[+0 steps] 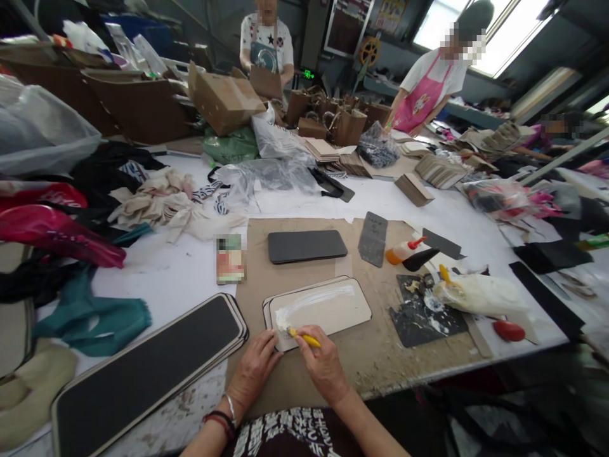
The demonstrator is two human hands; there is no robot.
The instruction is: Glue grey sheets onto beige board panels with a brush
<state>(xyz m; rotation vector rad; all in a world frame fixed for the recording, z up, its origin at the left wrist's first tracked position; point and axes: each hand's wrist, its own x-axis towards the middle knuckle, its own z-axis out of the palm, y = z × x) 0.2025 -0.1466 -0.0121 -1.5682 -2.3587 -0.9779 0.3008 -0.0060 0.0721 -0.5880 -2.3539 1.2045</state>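
My right hand (321,362) is closed around the yellow handle of a brush (307,338). The tip of the brush is in white paste (283,319) on the left end of a beige panel (328,308) with rounded corners and dark edges. A white streak runs along the panel toward its far right corner. Other panels lie beneath it, their edges peeking out at the left. My left hand (254,365), fingers bent and close together, holds the panel's near left corner. Behind the panel lies a small stack of dark grey panels (307,246).
Long black panels (152,374) are stacked at left. At right are a paste-smeared dark board (428,311), a white bag of paste (480,293), a red-tipped bottle (404,251) and a red oval object (509,330). Two people stand beyond brown paper bags (349,125).
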